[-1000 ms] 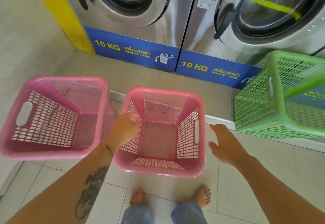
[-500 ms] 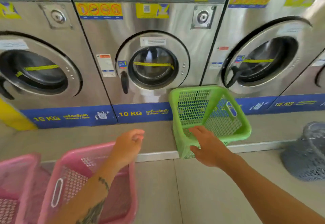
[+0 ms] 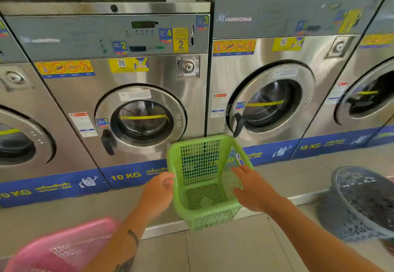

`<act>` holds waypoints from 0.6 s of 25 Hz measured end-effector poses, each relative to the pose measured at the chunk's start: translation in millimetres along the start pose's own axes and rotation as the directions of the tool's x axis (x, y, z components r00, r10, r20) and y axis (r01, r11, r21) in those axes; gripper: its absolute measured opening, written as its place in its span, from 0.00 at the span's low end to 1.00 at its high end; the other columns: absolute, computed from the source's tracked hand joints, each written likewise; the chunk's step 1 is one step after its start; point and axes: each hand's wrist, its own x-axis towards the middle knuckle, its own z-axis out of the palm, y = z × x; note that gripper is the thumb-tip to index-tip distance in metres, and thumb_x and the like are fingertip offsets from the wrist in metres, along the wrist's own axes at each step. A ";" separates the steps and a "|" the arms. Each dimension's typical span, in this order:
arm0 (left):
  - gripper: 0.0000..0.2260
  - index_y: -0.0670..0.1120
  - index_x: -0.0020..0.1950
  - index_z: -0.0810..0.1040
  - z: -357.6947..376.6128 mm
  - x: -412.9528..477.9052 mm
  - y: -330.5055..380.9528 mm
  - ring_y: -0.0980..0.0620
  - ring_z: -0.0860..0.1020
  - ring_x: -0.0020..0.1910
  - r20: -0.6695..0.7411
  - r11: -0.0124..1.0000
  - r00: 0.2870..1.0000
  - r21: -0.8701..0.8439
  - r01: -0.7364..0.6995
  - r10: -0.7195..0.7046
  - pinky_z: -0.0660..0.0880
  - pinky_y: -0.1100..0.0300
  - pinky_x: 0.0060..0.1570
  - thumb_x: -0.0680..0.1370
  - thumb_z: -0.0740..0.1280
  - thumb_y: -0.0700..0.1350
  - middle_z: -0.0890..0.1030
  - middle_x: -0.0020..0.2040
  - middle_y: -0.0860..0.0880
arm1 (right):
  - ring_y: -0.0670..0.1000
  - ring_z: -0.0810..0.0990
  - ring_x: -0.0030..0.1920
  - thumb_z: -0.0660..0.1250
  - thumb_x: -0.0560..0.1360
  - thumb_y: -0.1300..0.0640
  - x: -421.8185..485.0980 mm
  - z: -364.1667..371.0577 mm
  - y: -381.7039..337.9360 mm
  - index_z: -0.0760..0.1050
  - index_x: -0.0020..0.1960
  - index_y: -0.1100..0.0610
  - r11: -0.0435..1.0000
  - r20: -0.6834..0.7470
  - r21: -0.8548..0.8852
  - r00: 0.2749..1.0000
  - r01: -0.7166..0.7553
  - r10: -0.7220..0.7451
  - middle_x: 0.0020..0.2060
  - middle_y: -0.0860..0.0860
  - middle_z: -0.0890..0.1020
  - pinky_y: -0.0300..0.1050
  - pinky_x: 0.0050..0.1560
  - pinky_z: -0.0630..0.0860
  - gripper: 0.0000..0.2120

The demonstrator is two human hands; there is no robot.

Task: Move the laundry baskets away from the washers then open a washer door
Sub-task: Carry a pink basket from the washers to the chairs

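The pink basket (image 3: 64, 248) is motion-blurred and cut off at the bottom-left corner.

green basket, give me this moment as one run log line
left hand at green basket left rim | right hand at right wall | grip unclear | washer doors shut | pink basket aside

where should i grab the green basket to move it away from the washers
Grip the green basket by its thick top rim on the two opposite sides, left hand on the left edge, right hand on the right. It tilts with its open top facing you, so come in from the front. The mesh walls look flimsy; an oval handle slot shows in the right wall.
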 end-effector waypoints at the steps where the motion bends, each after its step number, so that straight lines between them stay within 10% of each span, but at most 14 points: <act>1: 0.15 0.48 0.60 0.80 7.9 10.9 -4.1 0.54 0.79 0.53 0.006 1.000 1.000 -0.007 0.005 -0.005 0.72 0.61 0.54 0.76 0.61 0.37 0.82 0.57 0.49 | 0.57 0.65 0.71 0.65 0.75 0.51 8.8 1.1 9.3 0.59 0.76 0.53 1.000 0.011 -0.003 1.000 -0.017 0.017 0.73 0.51 0.64 0.52 0.69 0.65 0.32; 8: 0.31 0.47 0.75 0.64 79.3 112.8 -68.0 0.45 0.60 0.75 0.069 0.965 0.995 0.257 0.046 -0.066 0.57 0.52 0.73 0.74 0.67 0.49 0.62 0.76 0.43 | 0.60 0.65 0.68 0.65 0.73 0.54 100.3 20.6 73.1 0.60 0.74 0.55 0.979 0.115 -0.132 0.978 -0.156 0.172 0.72 0.54 0.64 0.53 0.66 0.69 0.31; 15: 0.36 0.50 0.77 0.54 139.2 178.8 -98.0 0.41 0.53 0.76 0.033 0.861 0.985 0.491 0.132 -0.170 0.59 0.45 0.71 0.71 0.64 0.52 0.49 0.79 0.43 | 0.61 0.60 0.70 0.66 0.70 0.61 174.5 64.1 123.4 0.60 0.73 0.57 0.955 0.092 -0.199 0.966 -0.222 0.243 0.73 0.56 0.60 0.59 0.63 0.71 0.33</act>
